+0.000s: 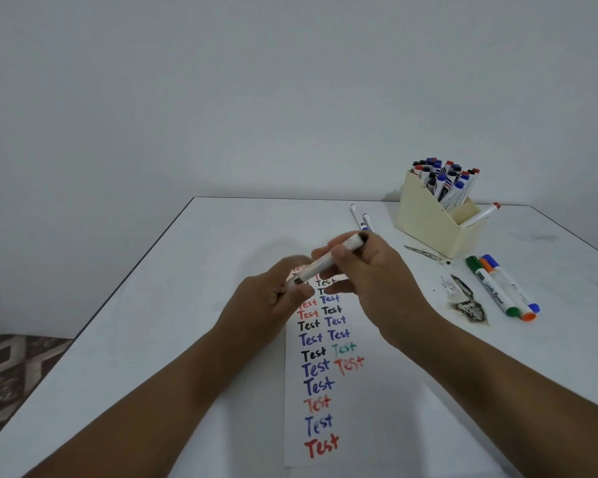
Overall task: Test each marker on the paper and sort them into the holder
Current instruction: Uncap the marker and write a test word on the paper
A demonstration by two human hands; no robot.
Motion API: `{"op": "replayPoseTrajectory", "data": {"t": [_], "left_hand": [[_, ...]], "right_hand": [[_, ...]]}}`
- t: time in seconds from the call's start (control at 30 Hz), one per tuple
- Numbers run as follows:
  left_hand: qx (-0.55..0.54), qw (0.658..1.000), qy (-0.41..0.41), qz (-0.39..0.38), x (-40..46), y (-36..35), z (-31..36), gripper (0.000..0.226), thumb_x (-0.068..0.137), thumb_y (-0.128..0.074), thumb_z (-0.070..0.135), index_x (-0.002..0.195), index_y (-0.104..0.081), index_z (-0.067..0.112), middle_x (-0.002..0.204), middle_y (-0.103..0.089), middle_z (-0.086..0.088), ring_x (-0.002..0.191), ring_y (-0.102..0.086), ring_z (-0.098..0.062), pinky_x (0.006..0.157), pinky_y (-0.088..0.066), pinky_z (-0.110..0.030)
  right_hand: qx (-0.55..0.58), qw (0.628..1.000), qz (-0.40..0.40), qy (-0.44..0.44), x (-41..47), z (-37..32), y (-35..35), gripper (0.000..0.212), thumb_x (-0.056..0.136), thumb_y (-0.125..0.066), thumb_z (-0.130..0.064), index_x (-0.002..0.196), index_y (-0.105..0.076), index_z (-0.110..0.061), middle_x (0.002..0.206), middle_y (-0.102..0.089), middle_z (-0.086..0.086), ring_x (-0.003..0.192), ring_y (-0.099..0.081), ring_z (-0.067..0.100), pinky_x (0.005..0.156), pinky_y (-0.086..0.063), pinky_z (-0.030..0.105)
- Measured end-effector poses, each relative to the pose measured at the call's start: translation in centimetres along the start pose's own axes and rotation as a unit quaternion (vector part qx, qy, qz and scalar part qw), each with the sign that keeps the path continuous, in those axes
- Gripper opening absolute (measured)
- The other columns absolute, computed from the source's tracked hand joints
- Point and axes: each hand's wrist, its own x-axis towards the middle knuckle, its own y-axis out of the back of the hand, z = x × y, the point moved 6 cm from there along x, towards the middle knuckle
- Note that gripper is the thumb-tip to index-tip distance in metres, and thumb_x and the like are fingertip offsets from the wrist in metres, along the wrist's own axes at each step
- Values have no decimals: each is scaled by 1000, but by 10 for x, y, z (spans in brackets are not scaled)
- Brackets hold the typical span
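Right hand point(370, 270) grips marker point(328, 258) barrel, left hand point(270, 298) pinches cap end over paper point(325, 391); likely capping/uncapping, so keep it axial, hands steady.

Soft even light; edges bowed, slight blur.

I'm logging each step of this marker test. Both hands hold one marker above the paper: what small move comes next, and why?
Probably pull the cap off: the left hand pinches the lower end of the marker, the right hand grips its barrel, above the paper.
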Motion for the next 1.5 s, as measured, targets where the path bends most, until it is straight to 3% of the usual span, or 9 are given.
{"op": "replayPoseTrajectory", "data": {"t": [0.13, 0.23, 0.37, 0.47, 0.77, 0.97, 1.17, 1.33, 1.5], "left_hand": [[-101, 993, 56, 33, 0, 2, -4, 35, 102, -49, 27, 132, -32, 38, 101, -59, 3, 98, -68, -9, 68, -57, -21], [-53, 996, 66, 38, 4, 0, -9, 42, 103, -46, 9, 133, -33, 35, 116, -60, 17, 98, -64, 3, 71, -52, -11], [-45, 996, 69, 22, 4, 0, -10, 52, 98, -60, 16, 138, -38, 41, 115, -65, 25, 94, -65, 6, 78, -50, -10], [-53, 996, 65, 19, 1, 2, -6, 59, 96, -64, 18, 142, -37, 43, 113, -65, 29, 100, -64, 8, 85, -51, -14], [-20, 999, 38, 2, 0, -1, 3, 61, 98, -60, 20, 145, -29, 44, 121, -65, 16, 93, -61, 16, 80, -47, -3], [1, 999, 35, -40, -1, -8, 5, 59, 101, -52, 21, 141, -23, 53, 127, -65, 12, 98, -64, 1, 81, -48, -6], [-3, 999, 32, -16, -1, -3, 3, 52, 102, -48, 13, 145, -34, 39, 124, -67, 10, 93, -62, 10, 78, -43, 0], [-24, 1000, 13, -7, -2, 0, 5, 54, 102, -48, 8, 130, -33, 52, 118, -68, 11, 91, -62, 11, 73, -45, -4], [-18, 999, 20, -31, -1, -5, 4, 53, 103, -47, 16, 136, -28, 54, 133, -63, 5, 96, -63, 4, 79, -46, -4]], "right_hand": [[-2, 996, 38, 80, 6, -17, 16, 16, 102, -54, -11, 105, -44, -23, 101, -76, -2, 90, -71, 20, 74, -58, 38], [-197, 966, 28, 162, 7, -22, 27, 21, 99, -60, -14, 110, -52, -31, 94, -71, -4, 92, -64, 14, 82, -51, 29], [-569, 736, 2, 366, 3, -18, 19, 29, 97, -59, -28, 121, -64, -12, 85, -64, 4, 73, -53, 24, 66, -49, 41], [-646, 659, -58, 382, 4, 3, 10, 27, 96, -64, -22, 122, -65, -16, 86, -65, 3, 60, -56, 23, 65, -50, 37], [-667, 632, -63, 390, 5, 8, -7, 19, 92, -57, -24, 109, -66, -19, 82, -55, -2, 57, -39, 14, 79, -38, 44], [-695, 615, -83, 364, 10, 13, -12, 24, 85, -72, -16, 109, -68, -19, 81, -55, 0, 61, -53, 19, 76, -34, 45], [-676, 642, -106, 347, 13, 18, -24, 33, 70, -89, -25, 96, -71, -19, 74, -59, -2, 55, -54, 18, 71, -36, 41], [-650, 670, -111, 342, 15, 17, -24, 24, 80, -82, -24, 103, -72, -22, 86, -69, -4, 65, -64, 19, 76, -26, 37], [-669, 640, -106, 363, 12, 18, -27, 23, 74, -86, -27, 93, -73, -22, 77, -67, -7, 57, -61, 17, 74, -30, 37]]}}
